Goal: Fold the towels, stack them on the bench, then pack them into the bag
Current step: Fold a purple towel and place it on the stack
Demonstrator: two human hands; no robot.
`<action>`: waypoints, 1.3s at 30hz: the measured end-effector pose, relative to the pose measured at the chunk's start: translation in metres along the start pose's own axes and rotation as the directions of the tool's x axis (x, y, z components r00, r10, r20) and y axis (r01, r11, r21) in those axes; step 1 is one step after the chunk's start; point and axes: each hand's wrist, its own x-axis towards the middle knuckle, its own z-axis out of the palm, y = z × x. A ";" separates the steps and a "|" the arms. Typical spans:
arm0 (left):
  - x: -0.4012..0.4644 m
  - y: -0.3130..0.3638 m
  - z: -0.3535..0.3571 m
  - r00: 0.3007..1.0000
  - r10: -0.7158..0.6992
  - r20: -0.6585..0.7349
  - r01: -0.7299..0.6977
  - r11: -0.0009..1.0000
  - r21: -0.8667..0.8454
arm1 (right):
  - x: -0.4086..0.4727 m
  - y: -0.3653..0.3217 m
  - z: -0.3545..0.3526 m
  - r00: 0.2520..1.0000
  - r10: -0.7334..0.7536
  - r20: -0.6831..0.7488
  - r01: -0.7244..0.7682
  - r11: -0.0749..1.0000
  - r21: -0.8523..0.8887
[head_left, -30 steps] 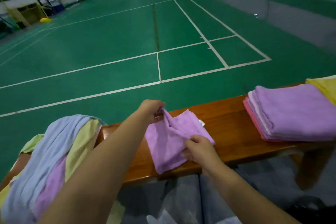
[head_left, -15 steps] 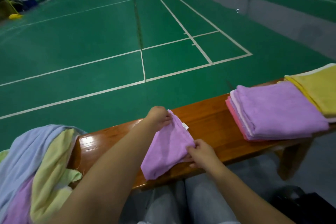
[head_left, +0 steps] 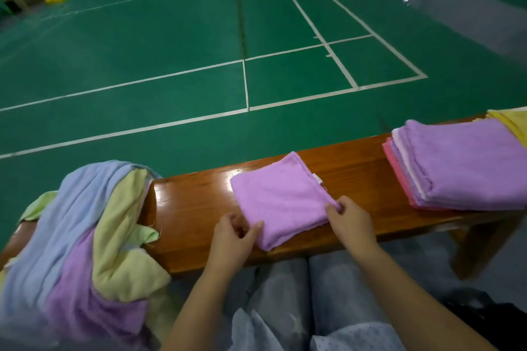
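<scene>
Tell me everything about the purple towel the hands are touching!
The purple towel is soft, fuzzy cloth, folded into a neat square with a small white tag at its right edge. It lies flat and slightly turned on the shiny wooden bench, its near corner hanging a little over the front edge. The left hand pinches its near left edge and the right hand pinches its near right corner.

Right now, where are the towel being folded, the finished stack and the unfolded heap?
folded purple towel [head_left: 281, 196]: head view, middle of its top face.
stack of folded towels [head_left: 467, 165]: head view, top purple towel.
heap of unfolded towels [head_left: 82, 239]: head view, blue cloth.
</scene>
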 end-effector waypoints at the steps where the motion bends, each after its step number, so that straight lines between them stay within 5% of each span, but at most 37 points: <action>1: -0.007 0.001 0.002 0.998 0.040 0.040 -0.042 0.997 0.057 | -0.001 -0.001 -0.001 0.999 -0.010 -0.034 0.008 0.999 -0.041; 5: -0.024 0.001 0.021 0.987 0.153 0.038 -0.158 0.950 0.268 | -0.005 -0.014 -0.004 0.997 0.000 -0.081 -0.006 0.998 -0.067; 9: -0.022 -0.006 0.026 0.964 0.253 -0.082 -0.234 0.953 0.191 | 0.000 -0.023 -0.008 0.985 0.082 0.153 -0.069 0.994 -0.088; 15: -0.019 -0.032 0.001 0.914 0.379 -0.144 -0.322 0.894 0.311 | -0.016 -0.017 -0.001 0.919 0.116 0.376 -0.087 0.992 -0.094; 18: -0.025 -0.054 -0.007 0.889 0.453 -0.064 -0.398 0.834 0.382 | -0.033 -0.002 0.009 0.953 0.066 0.296 -0.064 0.998 -0.014; 24: -0.036 -0.074 -0.011 0.914 0.406 -0.016 -0.396 0.898 0.190 | -0.052 0.023 0.014 0.974 0.008 0.225 -0.016 0.999 0.032; 27: -0.041 -0.067 -0.012 0.971 0.235 -0.044 -0.239 0.957 -0.165 | -0.055 0.028 0.016 0.971 -0.027 0.237 -0.005 0.991 0.132; 29: -0.042 -0.061 -0.010 0.993 0.094 -0.076 -0.112 0.946 -0.303 | -0.056 0.026 0.017 0.959 0.033 0.280 -0.130 0.932 0.338; 33: -0.041 -0.045 -0.006 0.990 -0.136 -0.028 0.120 0.940 -0.320 | -0.060 0.014 0.015 0.871 0.156 0.466 -0.437 0.680 0.589; 39: -0.021 -0.025 -0.019 0.939 -0.262 0.221 0.340 0.797 -0.499 | -0.052 0.003 0.007 0.847 0.174 0.502 -0.474 0.674 0.566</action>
